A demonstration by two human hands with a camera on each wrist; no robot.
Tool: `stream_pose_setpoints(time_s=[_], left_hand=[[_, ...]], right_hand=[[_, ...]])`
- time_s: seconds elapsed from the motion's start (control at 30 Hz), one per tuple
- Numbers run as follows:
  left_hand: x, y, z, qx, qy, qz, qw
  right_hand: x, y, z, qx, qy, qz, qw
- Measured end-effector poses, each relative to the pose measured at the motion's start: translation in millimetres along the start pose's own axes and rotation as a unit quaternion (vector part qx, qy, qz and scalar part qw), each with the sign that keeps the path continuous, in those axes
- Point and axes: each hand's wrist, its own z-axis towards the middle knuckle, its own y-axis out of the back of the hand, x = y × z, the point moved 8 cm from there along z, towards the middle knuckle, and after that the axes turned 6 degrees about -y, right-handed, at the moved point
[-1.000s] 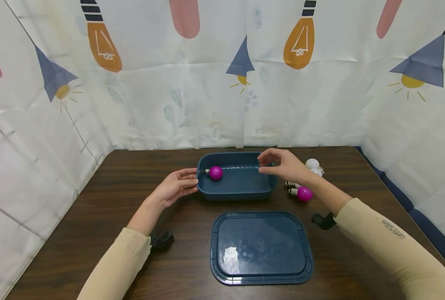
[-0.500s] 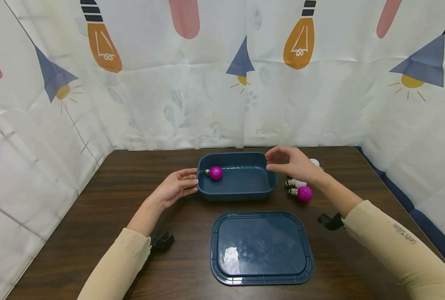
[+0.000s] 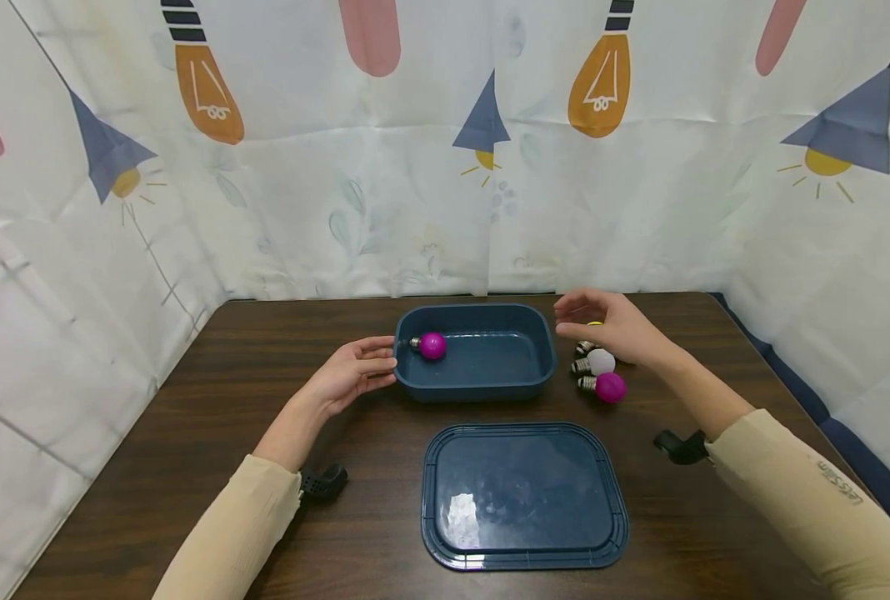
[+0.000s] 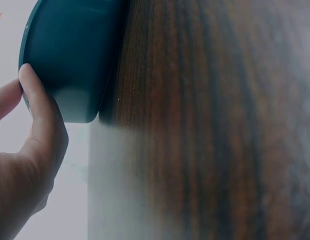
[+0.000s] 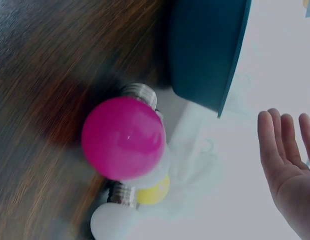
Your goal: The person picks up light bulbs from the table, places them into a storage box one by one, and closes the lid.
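Observation:
A blue plastic container (image 3: 475, 392) stands on the table with one magenta light bulb (image 3: 432, 346) lying at its left end. My left hand (image 3: 347, 375) holds the container's left rim; the left wrist view shows a thumb and a finger (image 4: 34, 90) at that rim. Just off the right end hovers my right hand (image 3: 602, 325), fingers loosely bent and nothing between them. Beneath and in front of it lie a second magenta bulb (image 3: 610, 387), a white bulb (image 3: 602, 361) and a yellow bulb (image 5: 153, 192), mostly covered by the hand. Another white bulb (image 5: 112, 220) shows in the right wrist view.
A flat dark blue lid (image 3: 523, 496) lies on the wooden table (image 3: 325, 550) in front of the container. A white printed curtain (image 3: 415, 208) encloses the back and sides of the table.
My right hand has moved right, from over the container's right end to beside the loose bulbs, hiding different ones. My left hand and the container have stayed put.

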Motion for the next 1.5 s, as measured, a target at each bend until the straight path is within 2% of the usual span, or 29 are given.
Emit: stream_pose_setpoints(time_s=[0.27, 0.67, 0.97, 1.27, 1.5], left_hand=[[-0.9, -0.6, 0.2, -0.001, 0.001, 0.001, 1.0], [-0.6, 0.4, 0.1, -0.002, 0.002, 0.006, 1.0], [-1.2, -2.0, -0.3, -0.001, 0.005, -0.002, 1.0], [-2.2, -1.5, -0.9, -0.003, 0.005, 0.002, 1.0], [-1.9, -0.7, -1.1, -0.004, 0.005, 0.003, 1.0]], right_hand=[[-11.8, 14.6, -10.7, -0.017, -0.013, -0.009, 1.0], [-39.7, 35.4, -26.3, -0.041, -0.057, -0.025, 0.997], [-57.2, 48.1, -33.5, -0.053, -0.074, 0.001, 0.996], [-72.3, 60.6, -37.5, -0.078, -0.093, -0.014, 0.992], [-84.9, 65.4, -39.8, -0.086, -0.102, 0.002, 0.991]])
